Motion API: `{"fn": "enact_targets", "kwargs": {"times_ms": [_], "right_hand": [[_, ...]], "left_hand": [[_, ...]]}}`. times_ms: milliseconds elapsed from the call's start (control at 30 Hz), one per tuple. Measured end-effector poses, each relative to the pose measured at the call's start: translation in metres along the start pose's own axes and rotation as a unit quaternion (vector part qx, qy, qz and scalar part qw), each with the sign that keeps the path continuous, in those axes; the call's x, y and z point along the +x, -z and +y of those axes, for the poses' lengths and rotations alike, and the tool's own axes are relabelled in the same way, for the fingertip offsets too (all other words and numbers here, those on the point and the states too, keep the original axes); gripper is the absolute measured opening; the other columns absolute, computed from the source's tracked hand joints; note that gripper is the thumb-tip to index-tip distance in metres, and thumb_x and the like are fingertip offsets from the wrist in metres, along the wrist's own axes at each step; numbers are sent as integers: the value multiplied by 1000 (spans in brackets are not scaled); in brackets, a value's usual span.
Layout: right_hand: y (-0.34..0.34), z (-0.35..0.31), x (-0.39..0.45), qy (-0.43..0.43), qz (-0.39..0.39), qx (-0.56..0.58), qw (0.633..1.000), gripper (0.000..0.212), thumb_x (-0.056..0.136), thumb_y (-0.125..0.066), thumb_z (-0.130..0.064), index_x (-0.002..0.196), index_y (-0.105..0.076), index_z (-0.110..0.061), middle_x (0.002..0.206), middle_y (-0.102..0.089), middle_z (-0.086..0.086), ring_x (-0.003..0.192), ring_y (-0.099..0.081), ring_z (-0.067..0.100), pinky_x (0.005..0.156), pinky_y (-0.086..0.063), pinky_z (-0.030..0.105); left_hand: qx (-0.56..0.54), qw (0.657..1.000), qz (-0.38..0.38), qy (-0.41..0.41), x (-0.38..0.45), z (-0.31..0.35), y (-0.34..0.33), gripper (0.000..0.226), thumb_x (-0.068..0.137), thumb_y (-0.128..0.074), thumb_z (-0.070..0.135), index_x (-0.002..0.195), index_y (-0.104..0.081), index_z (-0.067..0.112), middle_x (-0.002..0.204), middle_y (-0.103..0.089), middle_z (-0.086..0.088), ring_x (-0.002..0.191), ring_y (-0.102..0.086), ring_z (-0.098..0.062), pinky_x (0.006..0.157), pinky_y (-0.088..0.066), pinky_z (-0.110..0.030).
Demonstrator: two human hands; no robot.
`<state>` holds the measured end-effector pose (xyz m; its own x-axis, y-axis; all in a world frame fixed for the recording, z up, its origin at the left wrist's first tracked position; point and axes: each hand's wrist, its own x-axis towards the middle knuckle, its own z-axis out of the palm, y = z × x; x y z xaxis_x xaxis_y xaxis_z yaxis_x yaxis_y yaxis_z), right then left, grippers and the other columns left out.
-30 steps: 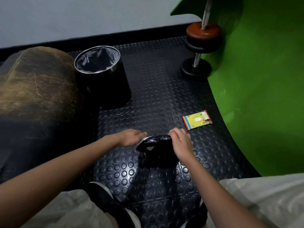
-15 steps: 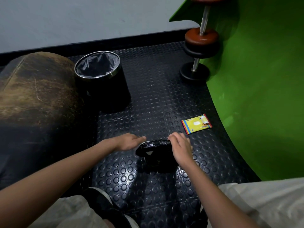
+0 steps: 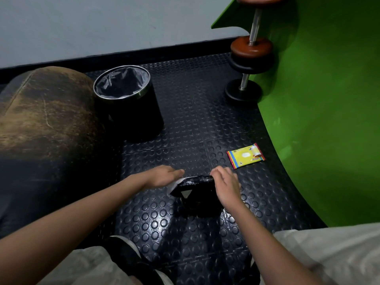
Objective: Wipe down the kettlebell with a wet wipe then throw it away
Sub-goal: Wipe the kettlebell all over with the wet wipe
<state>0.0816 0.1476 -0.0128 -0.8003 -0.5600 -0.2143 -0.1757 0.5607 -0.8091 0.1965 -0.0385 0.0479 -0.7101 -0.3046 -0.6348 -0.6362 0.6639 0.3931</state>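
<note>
We see a black kettlebell (image 3: 197, 199) standing on the black studded floor mat (image 3: 205, 124), directly in front of us between our two arms. Its surface is glossy and dark, and the handle on top shines as if wet. On the side facing us there is a small pale triangle mark.

Our left hand (image 3: 162, 176) lies at the left end of the handle with its fingers straight, pressing a white wipe (image 3: 174, 185) against it. Only a small white corner of the wipe shows below the hand. Our right hand (image 3: 226, 185) is at the right end of the handle, its fingers curled over it. We cannot tell how firmly it holds.

A black bin (image 3: 128, 103) with a clear liner and a metal rim stands on the mat, well apart, to the far left. A yellow wipe pack (image 3: 245, 155) lies flat near the kettlebell, to the right. A dumbbell (image 3: 249, 58) leans against the green wall (image 3: 329, 110). A worn brown cushion (image 3: 45, 120) is at the left.
</note>
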Motion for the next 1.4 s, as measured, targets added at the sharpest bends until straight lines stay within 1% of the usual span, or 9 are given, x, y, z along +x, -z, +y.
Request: {"fn": "enact_targets", "kwargs": {"times_ms": [133, 267, 400, 533, 700, 967, 1233, 1333, 1400], "right_hand": [[0, 1, 0, 1, 0, 1, 1000, 25, 101, -42, -31, 84, -60, -31, 98, -52, -16, 105, -41, 14, 99, -26, 42], [-1, 1, 0, 1, -1, 1, 1000, 24, 100, -42, -32, 85, -61, -32, 98, -52, -17, 107, -41, 14, 102, -28, 44], [0, 0, -1, 3, -6, 2, 1000, 25, 101, -41, -33, 83, -59, -33, 99, -52, -16, 106, -41, 14, 103, -27, 45], [1, -2, -1, 3, -5, 1, 1000, 26, 101, -41, -32, 80, -56, -38, 97, -51, -17, 105, -40, 13, 103, -28, 45], [1, 0, 0, 2, -2, 3, 1000, 25, 100, -42, -32, 83, -59, -35, 98, -53, -16, 106, -41, 14, 102, -28, 45], [1, 0, 0, -1, -3, 2, 1000, 24, 101, -42, -32, 85, -60, -35, 103, -55, -13, 107, -41, 15, 100, -26, 43], [1, -1, -1, -3, -2, 3, 1000, 24, 101, -42, -32, 84, -59, -36, 103, -55, -13, 106, -39, 14, 103, -27, 44], [2, -2, -2, -4, -4, 5, 1000, 24, 100, -43, -32, 83, -58, -36, 100, -53, -15, 105, -39, 13, 103, -26, 44], [2, -2, -1, -3, -6, 4, 1000, 24, 101, -42, -33, 83, -58, -36, 100, -53, -16, 106, -39, 13, 103, -26, 44]], "left_hand": [[-30, 999, 25, -1, 6, 6, 6, 66, 99, -32, 55, 102, -67, -1, 111, -67, -12, 107, -62, -27, 97, -46, -38], [-10, 1000, -15, 12, 4, 0, -4, 68, 99, -23, 59, 129, -59, 9, 140, -52, -9, 131, -47, -25, 108, -33, -34], [-45, 999, -21, 16, 3, -8, -8, 72, 96, -22, 65, 135, -56, 14, 146, -48, -7, 134, -44, -22, 114, -30, -37], [-44, 999, -14, 7, 10, 2, 4, 68, 97, -28, 62, 130, -60, 12, 141, -53, -7, 126, -51, -21, 110, -36, -37], [-54, 998, -31, 24, 10, -5, -12, 73, 95, -21, 67, 136, -55, 16, 146, -48, -6, 135, -43, -22, 116, -27, -39], [-75, 997, -22, 20, 12, 1, -1, 64, 98, -30, 60, 137, -54, 15, 148, -45, -5, 134, -43, -22, 113, -29, -35], [-159, 986, -26, 43, 8, -10, -21, 73, 88, -27, 74, 126, -63, 22, 137, -56, 0, 126, -51, -18, 115, -28, -41], [-131, 991, -36, 9, 8, -4, -11, 57, 92, -31, 66, 109, -68, 25, 131, -60, 1, 120, -54, -17, 112, -33, -41], [-96, 995, -33, 4, 11, -1, -9, 61, 91, -30, 67, 118, -65, 25, 139, -54, -1, 126, -50, -19, 113, -32, -41]]}}
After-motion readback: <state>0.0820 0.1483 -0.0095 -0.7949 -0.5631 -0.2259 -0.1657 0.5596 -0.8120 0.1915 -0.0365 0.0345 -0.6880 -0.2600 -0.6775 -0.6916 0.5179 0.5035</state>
